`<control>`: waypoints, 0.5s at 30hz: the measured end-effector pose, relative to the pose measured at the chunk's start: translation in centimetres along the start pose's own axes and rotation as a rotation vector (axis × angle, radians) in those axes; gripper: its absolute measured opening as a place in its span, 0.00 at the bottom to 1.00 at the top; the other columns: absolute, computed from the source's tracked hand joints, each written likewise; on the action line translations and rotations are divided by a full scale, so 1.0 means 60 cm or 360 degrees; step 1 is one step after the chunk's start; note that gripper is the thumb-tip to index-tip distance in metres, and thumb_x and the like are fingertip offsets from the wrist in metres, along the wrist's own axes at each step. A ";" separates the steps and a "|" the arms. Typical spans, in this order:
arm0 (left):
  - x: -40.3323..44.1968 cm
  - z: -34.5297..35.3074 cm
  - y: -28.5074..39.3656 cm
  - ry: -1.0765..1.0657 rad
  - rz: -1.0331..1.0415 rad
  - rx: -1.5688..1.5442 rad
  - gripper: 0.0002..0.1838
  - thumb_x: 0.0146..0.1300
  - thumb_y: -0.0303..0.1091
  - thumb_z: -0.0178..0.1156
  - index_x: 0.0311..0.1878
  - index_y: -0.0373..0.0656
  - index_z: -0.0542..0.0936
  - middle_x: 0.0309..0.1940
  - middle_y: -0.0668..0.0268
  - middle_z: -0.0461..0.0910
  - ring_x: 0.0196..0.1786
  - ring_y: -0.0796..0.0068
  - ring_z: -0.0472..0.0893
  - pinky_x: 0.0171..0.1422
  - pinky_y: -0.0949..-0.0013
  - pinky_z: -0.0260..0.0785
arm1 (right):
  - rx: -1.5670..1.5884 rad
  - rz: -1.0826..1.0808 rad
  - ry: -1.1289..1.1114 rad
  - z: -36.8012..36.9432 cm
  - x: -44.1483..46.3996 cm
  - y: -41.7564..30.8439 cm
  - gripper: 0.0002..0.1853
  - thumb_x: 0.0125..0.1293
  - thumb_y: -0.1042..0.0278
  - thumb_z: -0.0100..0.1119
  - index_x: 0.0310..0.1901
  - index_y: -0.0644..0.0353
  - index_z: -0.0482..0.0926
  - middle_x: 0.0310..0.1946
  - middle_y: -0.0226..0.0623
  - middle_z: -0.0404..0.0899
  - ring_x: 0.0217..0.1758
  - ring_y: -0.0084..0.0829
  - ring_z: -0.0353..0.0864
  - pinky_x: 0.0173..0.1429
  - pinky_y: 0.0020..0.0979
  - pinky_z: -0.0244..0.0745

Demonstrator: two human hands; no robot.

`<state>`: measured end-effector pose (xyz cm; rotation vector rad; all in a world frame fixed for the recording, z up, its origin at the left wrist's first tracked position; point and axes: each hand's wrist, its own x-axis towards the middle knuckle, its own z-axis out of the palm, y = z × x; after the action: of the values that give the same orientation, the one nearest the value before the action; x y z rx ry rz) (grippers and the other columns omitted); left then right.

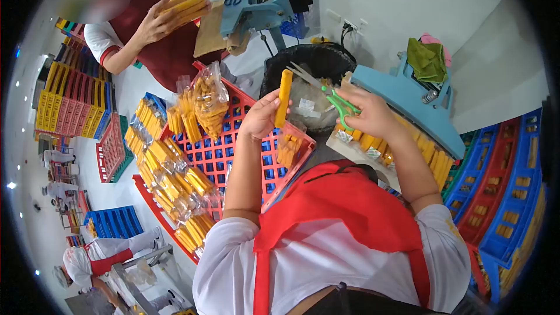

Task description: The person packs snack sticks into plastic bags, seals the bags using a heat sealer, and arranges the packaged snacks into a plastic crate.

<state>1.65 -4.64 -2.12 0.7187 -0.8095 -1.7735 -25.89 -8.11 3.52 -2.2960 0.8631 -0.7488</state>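
Note:
My left hand (261, 116) is closed round a long yellow stick-shaped food piece (284, 93), held upright over the edge of the red crate (201, 157). In my right hand (368, 115) are green-handled scissors (340, 107), their blades parted and pointing up and left towards the yellow stick, apart from it. Below my left hand a small clear bag of orange pieces (287, 150) lies in the crate. Rows of clear bags packed with yellow sticks (175, 178) fill the crate's left part.
A black-lined bin (273, 70) with plastic scraps stands ahead. Blue sealing machines (402, 96) (256, 9) are to the right and at the far side. A white box of yellow sticks (429, 154) sits under my right forearm. Across from me a co-worker (146, 29) holds bagged sticks. Stacked crates (496, 198) stand right.

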 end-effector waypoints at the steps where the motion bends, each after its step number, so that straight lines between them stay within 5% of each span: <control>1: -0.002 0.000 0.002 0.0010 -0.0003 -0.0003 0.23 0.59 0.35 0.52 0.56 0.38 0.62 0.38 0.65 0.72 0.37 0.77 0.73 0.43 0.75 0.66 | 0.0021 0.0017 -0.0062 -0.004 0.000 -0.012 0.28 0.44 0.63 0.58 0.50 0.61 0.70 0.39 0.44 0.73 0.41 0.41 0.73 0.44 0.34 0.68; 5: -0.007 -0.003 0.005 -0.0149 -0.0064 -0.0128 0.24 0.58 0.34 0.53 0.57 0.37 0.62 0.36 0.65 0.71 0.36 0.77 0.72 0.42 0.77 0.65 | -0.0100 -0.0126 -0.0117 -0.009 0.001 -0.022 0.30 0.41 0.71 0.56 0.53 0.59 0.69 0.35 0.43 0.73 0.37 0.42 0.72 0.42 0.34 0.67; 15: -0.009 -0.013 -0.006 -0.0218 -0.0184 -0.0210 0.26 0.59 0.35 0.51 0.58 0.35 0.59 0.36 0.64 0.70 0.35 0.76 0.71 0.40 0.76 0.64 | 0.0061 0.0136 -0.0146 -0.017 0.003 -0.006 0.26 0.44 0.67 0.56 0.50 0.61 0.70 0.37 0.45 0.74 0.38 0.43 0.74 0.43 0.35 0.69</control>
<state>2.24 -4.18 -2.83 0.5716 -0.7458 -1.9774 -26.31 -8.33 4.47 -2.2268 0.8910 -0.6133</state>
